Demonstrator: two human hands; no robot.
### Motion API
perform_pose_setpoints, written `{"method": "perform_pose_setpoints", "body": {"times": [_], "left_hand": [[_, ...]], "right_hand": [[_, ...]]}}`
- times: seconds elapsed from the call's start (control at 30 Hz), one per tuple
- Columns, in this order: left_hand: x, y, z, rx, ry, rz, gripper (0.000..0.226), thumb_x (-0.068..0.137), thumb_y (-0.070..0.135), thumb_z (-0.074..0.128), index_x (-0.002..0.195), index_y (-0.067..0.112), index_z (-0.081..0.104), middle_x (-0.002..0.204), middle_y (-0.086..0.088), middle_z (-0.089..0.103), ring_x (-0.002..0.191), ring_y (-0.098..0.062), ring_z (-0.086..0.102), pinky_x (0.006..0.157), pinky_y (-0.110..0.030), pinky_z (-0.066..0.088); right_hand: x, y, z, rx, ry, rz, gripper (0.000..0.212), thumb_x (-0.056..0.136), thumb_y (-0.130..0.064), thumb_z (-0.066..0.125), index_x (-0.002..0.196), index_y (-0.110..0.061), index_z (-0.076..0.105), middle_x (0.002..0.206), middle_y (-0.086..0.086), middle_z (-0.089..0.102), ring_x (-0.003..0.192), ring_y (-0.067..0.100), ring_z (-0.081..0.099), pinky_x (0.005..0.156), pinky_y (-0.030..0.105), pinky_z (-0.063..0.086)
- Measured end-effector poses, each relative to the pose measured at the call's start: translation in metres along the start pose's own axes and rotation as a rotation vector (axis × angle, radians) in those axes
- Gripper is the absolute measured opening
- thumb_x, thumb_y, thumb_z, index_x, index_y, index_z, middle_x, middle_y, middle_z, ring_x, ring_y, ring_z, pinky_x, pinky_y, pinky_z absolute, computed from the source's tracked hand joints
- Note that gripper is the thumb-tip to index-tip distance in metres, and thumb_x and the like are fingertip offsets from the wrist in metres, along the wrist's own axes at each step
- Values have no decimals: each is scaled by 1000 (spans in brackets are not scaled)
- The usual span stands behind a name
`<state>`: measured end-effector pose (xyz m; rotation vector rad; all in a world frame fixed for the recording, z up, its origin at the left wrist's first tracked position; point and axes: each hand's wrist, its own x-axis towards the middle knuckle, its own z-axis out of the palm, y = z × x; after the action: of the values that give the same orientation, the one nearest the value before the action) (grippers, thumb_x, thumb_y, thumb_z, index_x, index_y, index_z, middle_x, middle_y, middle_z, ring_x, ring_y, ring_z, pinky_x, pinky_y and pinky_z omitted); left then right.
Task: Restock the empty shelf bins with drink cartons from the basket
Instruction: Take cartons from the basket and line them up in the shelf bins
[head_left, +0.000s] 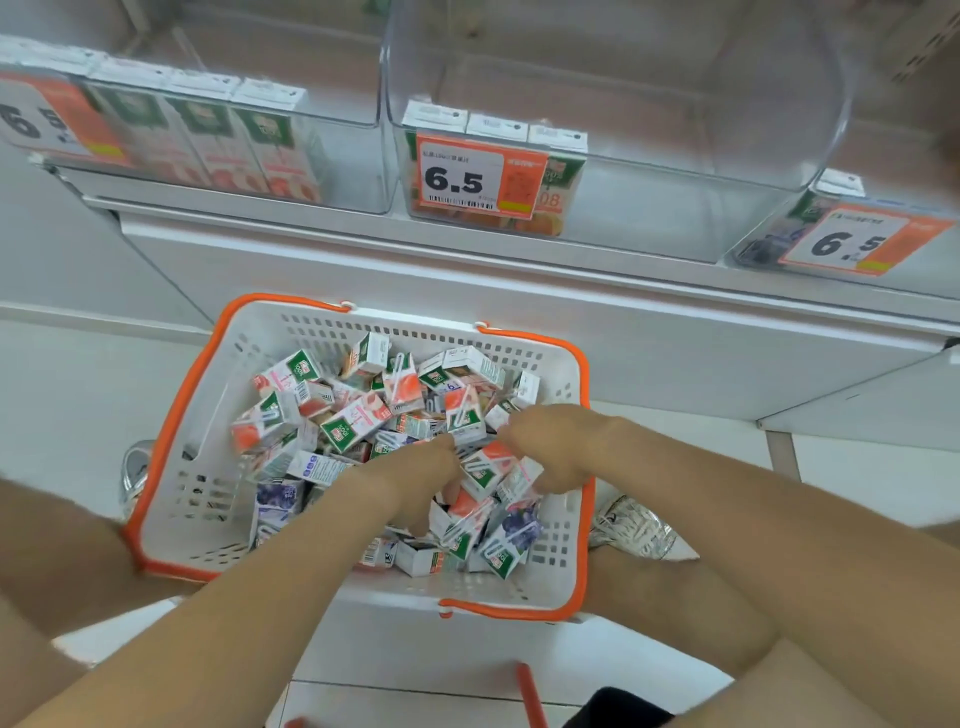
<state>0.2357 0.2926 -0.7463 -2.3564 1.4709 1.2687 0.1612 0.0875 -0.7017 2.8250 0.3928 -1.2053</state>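
Note:
A white basket with an orange rim (171, 415) stands on the floor, filled with several small drink cartons (358, 415) in pink, orange and purple prints. Both my hands reach down into the pile. My left hand (415, 478) is buried among the cartons at the middle, its fingers hidden. My right hand (550, 441) has its fingers curled down around an orange carton (488, 467). Above, the middle clear shelf bin (675, 208) holds three orange cartons (498, 130) at its left end. The left bin (343, 171) holds several pink cartons.
A third bin (769, 244) at the right holds purple cartons behind a 6.5 price tag (857, 239). The white shelf front (519, 291) runs above the basket. My knees flank the basket, a shoe (639, 525) beside its right wall. An orange rod (530, 696) lies near the bottom edge.

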Motion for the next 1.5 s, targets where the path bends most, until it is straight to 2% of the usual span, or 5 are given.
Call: {"method": "perform_pose_setpoints", "body": {"times": [0.43,0.67,0.87,1.13,1.5], "left_hand": [[-55,-22,-31,-424,294,-105,11,82,24,80,90,25,72,84,9,68,71,-11,63,62,-25,48],[-91,-13,-74,-1147,500,-60,29,102,17,61,129,17,69,115,-13,68,98,-33,73,90,-46,62],[-108,-5,-97,-1349,594,9,23,101,3,56,115,4,74,111,-31,68,105,-40,72,88,-41,63],[-111,-6,-111,-1416,643,-2,27,94,-6,59,117,7,66,80,-11,56,75,-23,60,77,-36,61],[-118,25,-140,-1373,885,80,30,98,6,69,122,24,66,105,-4,80,101,-26,76,91,-41,60]], "right_hand": [[-59,15,-64,719,323,117,28,93,-31,75,118,-27,63,86,6,68,61,5,71,64,30,54],[-91,9,-91,832,529,149,26,90,-26,75,116,-27,71,81,2,62,63,10,70,69,39,57],[-100,5,-107,1038,694,198,16,87,-24,76,102,-21,72,89,10,77,69,19,78,70,43,60],[-105,14,-125,1130,827,194,12,88,-30,73,98,-24,75,87,2,78,78,21,77,79,53,62],[-111,6,-150,1236,1151,237,18,103,-32,62,116,-25,72,96,-3,75,84,17,77,75,40,64]]}}
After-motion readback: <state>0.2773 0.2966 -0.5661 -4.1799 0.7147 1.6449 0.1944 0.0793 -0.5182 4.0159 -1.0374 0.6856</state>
